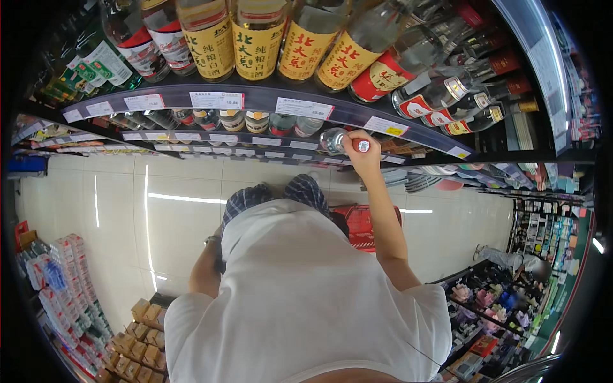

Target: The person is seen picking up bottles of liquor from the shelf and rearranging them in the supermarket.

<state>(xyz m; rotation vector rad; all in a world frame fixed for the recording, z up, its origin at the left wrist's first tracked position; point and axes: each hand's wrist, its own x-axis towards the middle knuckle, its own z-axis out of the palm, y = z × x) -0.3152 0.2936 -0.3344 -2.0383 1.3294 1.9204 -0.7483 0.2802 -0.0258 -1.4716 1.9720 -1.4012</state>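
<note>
My right hand (364, 148) is closed around a clear glass bottle (331, 140) in front of the liquor shelves. The bottle's red cap (362, 145) bears a printed code and shows beside my fingers. Its clear body extends to the left of the hand, just below the upper shelf's front edge (258, 101). On that shelf stand several glass liquor bottles with yellow labels (258, 52). Smaller bottles (232, 120) line the shelf beneath. My left arm hangs at my side with a watch (211, 239) on its wrist; the hand itself is hidden beside my hip.
A red plastic shopping basket (361, 227) is by my right leg. Stacked brown cartons (136, 352) and packaged goods (67, 282) stand at the left. Another person (507, 261) is by racks at the far right. Price tags (305, 108) line the shelf edges.
</note>
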